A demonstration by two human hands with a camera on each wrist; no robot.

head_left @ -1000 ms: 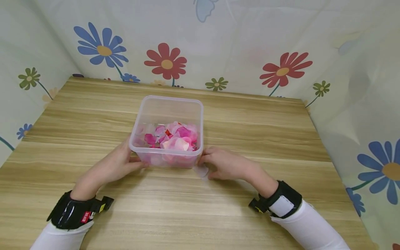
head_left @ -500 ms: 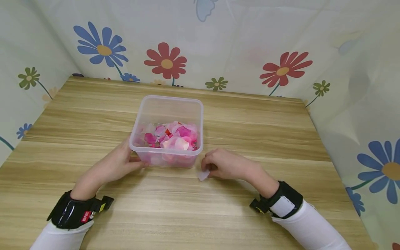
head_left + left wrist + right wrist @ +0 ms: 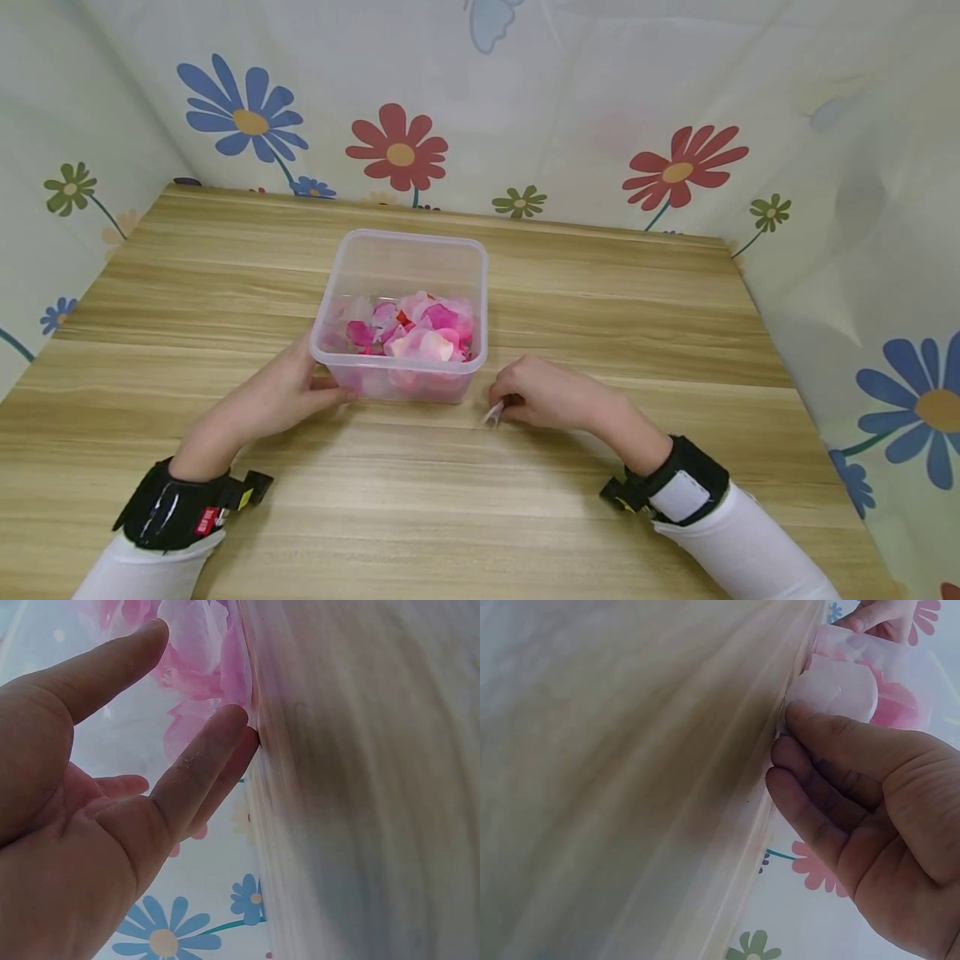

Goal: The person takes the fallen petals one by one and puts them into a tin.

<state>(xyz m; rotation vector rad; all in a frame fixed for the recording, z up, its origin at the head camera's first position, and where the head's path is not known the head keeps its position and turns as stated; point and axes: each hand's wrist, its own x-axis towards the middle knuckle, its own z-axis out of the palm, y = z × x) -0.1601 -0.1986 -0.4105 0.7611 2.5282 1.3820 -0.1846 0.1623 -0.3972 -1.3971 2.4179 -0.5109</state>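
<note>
A clear square plastic container (image 3: pixel 401 363) stands in the middle of the table, open at the top. Pink, white and magenta petals (image 3: pixel 444 317) lie heaped inside it. My left hand (image 3: pixel 279 393) rests against its near left side; in the left wrist view its fingers (image 3: pixel 202 761) are extended by the container's wall, low near the tabletop. Just off the near right corner, my right hand (image 3: pixel 551 395) pinches a pale petal (image 3: pixel 832 684) between thumb and fingertips, close over the table. In the head view that petal appears nearly edge-on.
The wood-grain table (image 3: pixel 637 317) extends around the container on all sides. A flower-printed cloth (image 3: pixel 570 92) hangs along the back and both sides. Each wrist wears a black strap (image 3: pixel 678 479) with a small camera mount.
My right hand has picked the pale petal from beside the container and drawn slightly right, turning the petal edge-on. The left hand and container stay in place.
</note>
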